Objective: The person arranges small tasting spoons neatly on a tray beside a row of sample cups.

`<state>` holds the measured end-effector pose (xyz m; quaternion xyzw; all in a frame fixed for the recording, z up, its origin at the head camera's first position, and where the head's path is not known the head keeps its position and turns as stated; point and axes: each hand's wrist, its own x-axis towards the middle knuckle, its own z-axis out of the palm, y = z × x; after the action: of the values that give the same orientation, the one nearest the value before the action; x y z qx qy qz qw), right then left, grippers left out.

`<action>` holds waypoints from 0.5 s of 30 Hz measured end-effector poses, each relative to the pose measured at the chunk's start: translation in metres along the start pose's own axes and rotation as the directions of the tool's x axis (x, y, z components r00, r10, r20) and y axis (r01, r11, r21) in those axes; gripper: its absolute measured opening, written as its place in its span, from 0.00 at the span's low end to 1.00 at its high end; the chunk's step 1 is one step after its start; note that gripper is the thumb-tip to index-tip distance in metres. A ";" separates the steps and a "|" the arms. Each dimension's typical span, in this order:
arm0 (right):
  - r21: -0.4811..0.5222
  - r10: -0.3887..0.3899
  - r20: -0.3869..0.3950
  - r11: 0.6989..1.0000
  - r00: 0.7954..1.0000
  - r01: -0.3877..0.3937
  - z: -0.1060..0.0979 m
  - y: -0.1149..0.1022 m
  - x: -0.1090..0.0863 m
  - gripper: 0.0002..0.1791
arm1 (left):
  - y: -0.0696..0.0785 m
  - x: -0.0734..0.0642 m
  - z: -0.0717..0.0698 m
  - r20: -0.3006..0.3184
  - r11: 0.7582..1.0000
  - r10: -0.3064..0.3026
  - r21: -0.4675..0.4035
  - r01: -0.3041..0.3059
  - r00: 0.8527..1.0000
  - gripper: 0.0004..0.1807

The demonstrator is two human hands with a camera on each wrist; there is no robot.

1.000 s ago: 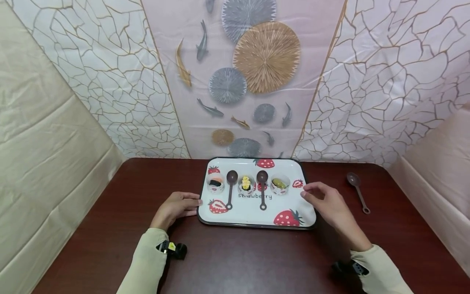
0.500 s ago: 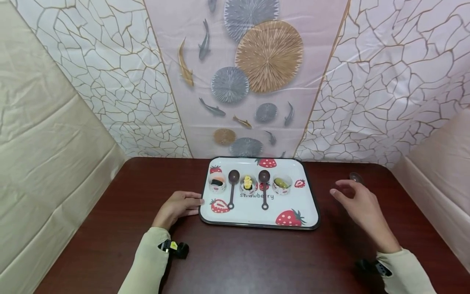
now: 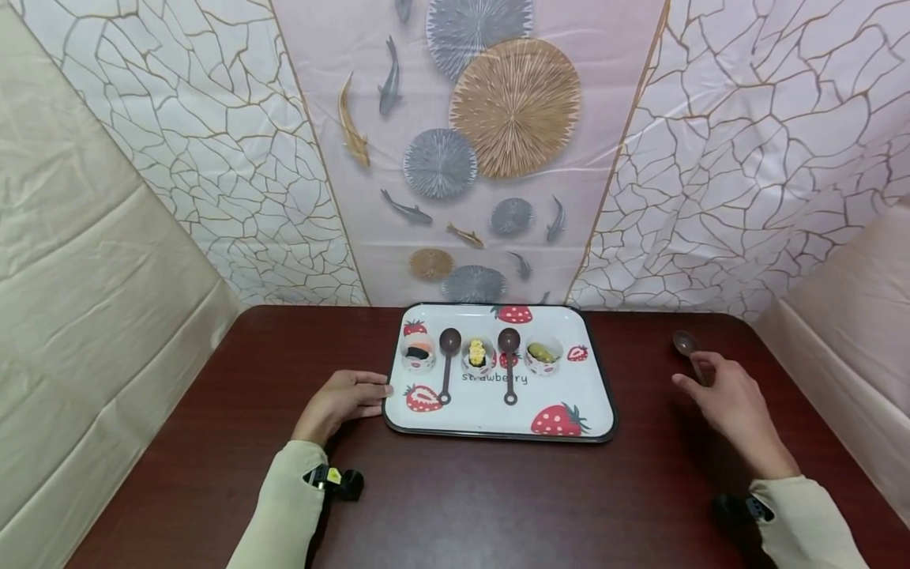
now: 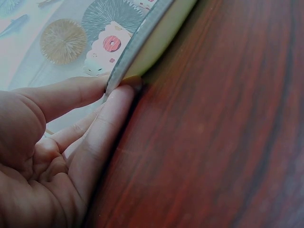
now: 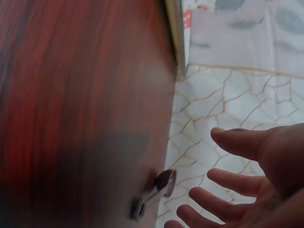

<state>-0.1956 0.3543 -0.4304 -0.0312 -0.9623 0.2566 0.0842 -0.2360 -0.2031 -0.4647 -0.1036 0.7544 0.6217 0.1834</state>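
Note:
My left hand pinches the left rim of a white strawberry-print tray; in the left wrist view the thumb lies on the rim and a fingertip goes under it. Over at the right, my right hand hovers by a brown spoon lying on the table, overlapping its handle. The right wrist view has the fingers spread and relaxed, apart from this spoon. On the tray stand small cups of sushi-like pieces: orange-and-black, yellow-topped and green. Two brown spoons, one left and one right, lie between them.
A dark red wooden table bears everything. Patterned cloth hangs right behind the tray, and beige padded panels flank the left and right sides.
My right hand has moved right from the tray's right edge to the brown spoon on the table. My left hand and the tray have stayed in place.

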 end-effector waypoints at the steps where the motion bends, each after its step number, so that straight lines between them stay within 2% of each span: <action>1: -0.007 0.000 -0.005 1.000 1.000 0.000 0.000 0.004 0.001 0.30 | 0.000 0.000 0.000 -0.005 1.000 -0.006 -0.004 0.006 1.000 0.25; 9: -0.054 0.078 0.024 0.996 0.997 -0.076 -0.004 0.031 0.005 0.28 | -0.002 0.000 0.000 0.002 1.000 0.004 -0.012 -0.004 1.000 0.26; 15: -0.077 0.166 0.081 0.984 0.983 -0.160 -0.005 0.039 0.009 0.28 | -0.001 -0.002 0.000 0.000 1.000 0.006 -0.014 -0.006 1.000 0.26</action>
<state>-0.2034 0.3910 -0.4444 -0.1018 -0.9676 0.2301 0.0194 -0.2341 -0.2033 -0.4649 -0.1026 0.7503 0.6276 0.1808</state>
